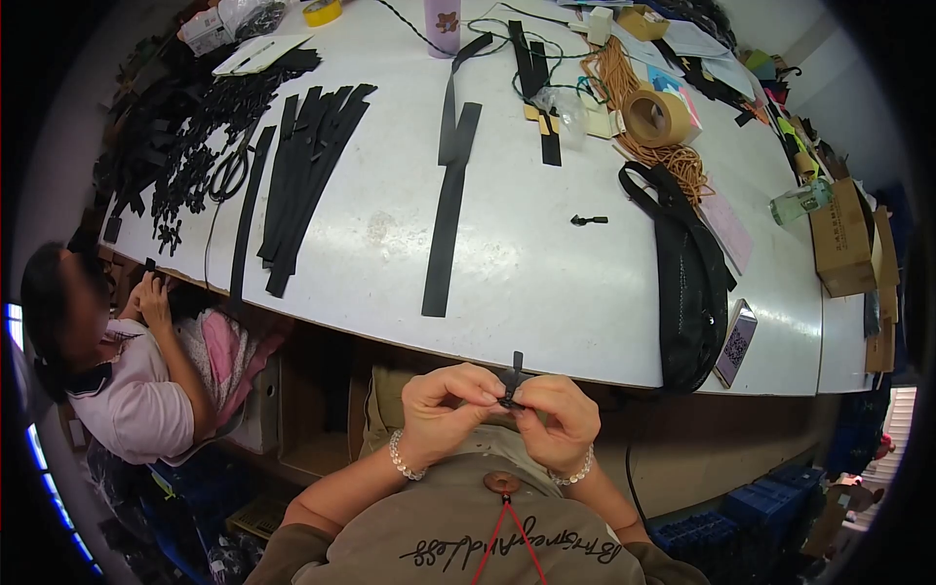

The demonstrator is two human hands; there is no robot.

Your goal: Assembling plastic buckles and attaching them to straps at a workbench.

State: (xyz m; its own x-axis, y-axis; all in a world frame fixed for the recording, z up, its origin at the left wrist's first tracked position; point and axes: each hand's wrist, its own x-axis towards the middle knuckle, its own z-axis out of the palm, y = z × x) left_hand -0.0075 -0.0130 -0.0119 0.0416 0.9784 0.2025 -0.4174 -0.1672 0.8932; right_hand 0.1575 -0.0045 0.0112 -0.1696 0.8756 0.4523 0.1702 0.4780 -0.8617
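My left hand and my right hand meet in front of my chest, just below the edge of the white table. Together they pinch a small black strap piece whose short end sticks up between my fingertips. Both wrists wear pearl bead bracelets. A long black webbing strip lies on the table straight ahead of my hands. A small black clip rests alone to its right.
A black bag and a phone lie at the table's right edge. Several black strips and scissors lie left. A tape roll, orange cord and a bottle sit further back. Another person sits at left.
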